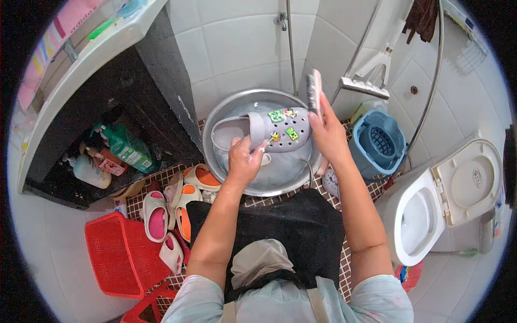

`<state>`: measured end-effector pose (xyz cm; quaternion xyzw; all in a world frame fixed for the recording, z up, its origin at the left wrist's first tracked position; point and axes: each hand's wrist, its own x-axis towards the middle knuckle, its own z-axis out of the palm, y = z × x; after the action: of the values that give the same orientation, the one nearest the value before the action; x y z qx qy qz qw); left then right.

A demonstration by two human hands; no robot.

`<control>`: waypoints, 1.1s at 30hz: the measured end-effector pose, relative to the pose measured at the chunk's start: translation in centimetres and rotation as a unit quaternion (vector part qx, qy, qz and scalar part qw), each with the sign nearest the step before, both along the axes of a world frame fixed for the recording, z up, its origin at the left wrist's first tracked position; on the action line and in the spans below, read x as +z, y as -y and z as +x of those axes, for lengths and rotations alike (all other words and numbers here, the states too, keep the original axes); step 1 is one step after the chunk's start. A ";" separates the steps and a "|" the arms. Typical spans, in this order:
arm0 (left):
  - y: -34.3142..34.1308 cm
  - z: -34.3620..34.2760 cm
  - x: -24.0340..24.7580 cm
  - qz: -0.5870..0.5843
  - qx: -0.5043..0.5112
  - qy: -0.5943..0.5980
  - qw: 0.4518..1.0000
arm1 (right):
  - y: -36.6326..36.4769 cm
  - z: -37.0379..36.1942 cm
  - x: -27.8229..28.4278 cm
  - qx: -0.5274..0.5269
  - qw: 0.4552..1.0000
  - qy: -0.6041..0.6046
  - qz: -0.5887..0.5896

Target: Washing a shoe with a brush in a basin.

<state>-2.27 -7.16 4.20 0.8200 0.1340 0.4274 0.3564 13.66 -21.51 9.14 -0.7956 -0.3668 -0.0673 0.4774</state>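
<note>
A grey clog (260,127) with holes and several colourful charms on its top is held over a round metal basin (257,191) of cloudy water. My left hand (245,161) grips the clog's near side by the strap, thumb on the upper. A scrubbing brush (315,94) with a pale pink back and dark bristles stands upright in my right hand (329,132), just right of the clog's toe. The bristles face left and look slightly blurred. My left fingers under the clog are partly hidden. A pale curved object (265,159) shows in the water below the clog.
Slippers (156,215) and a red basket (116,253) crowd the left floor. Bottles (126,148) stand under the sink counter (64,102). On the right are a blue mop bucket (379,142), a squeegee mop (363,88) and a toilet (414,223). Another clog (330,183) lies beside the basin.
</note>
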 end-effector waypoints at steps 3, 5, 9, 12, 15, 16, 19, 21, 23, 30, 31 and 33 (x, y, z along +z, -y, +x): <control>-0.2 -0.2 -0.5 -0.091 -0.030 -0.041 0.995 | 0.5 -0.6 -0.8 0.166 0.888 -0.385 0.191; -0.6 -0.9 -0.4 -0.154 -0.084 -0.039 0.984 | 0.5 -1.9 -0.4 0.169 0.839 -0.481 0.190; -0.3 -0.6 -1.0 -0.289 -0.244 -0.037 0.925 | 0.1 -1.9 -2.4 0.189 0.853 -0.440 0.208; -0.5 -1.2 0.1 -0.426 -0.345 -0.026 0.836 | -0.1 -3.6 -1.5 0.099 0.892 -0.395 0.195; -2.0 -1.5 -0.4 -0.684 -0.497 0.095 0.526 | -0.6 -3.3 -3.7 0.129 0.902 -0.321 0.257; -2.2 -1.7 -0.5 -0.703 -0.493 0.092 0.505 | -0.6 -3.7 -3.9 0.114 0.902 -0.328 0.257; -2.0 -2.1 -0.8 -0.557 -0.494 0.053 0.666 | -0.9 -3.9 -4.6 0.111 0.916 -0.279 0.267; -1.8 -2.0 -0.5 -0.541 -0.469 0.022 0.697 | -1.0 -4.2 -4.8 0.120 0.909 -0.283 0.283; -1.7 -2.0 0.3 -0.524 -0.442 -0.010 0.728 | -1.0 -4.4 -4.7 0.132 0.901 -0.287 0.299; -0.7 -2.1 1.5 -0.444 -0.367 -0.030 0.817 | -0.4 -4.9 -5.2 0.184 0.896 -0.257 0.311; -0.7 -2.0 1.3 -0.450 -0.358 -0.025 0.818 | -0.3 -4.8 -5.3 0.185 0.896 -0.256 0.311; -0.7 -1.8 1.1 -0.456 -0.354 -0.021 0.816 | -0.2 -4.6 -5.4 0.175 0.907 -0.257 0.283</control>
<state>-4.02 -6.45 5.34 0.5632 0.0222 0.1443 0.8133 9.07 -21.32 3.76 -0.5397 -0.3302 0.1236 0.7645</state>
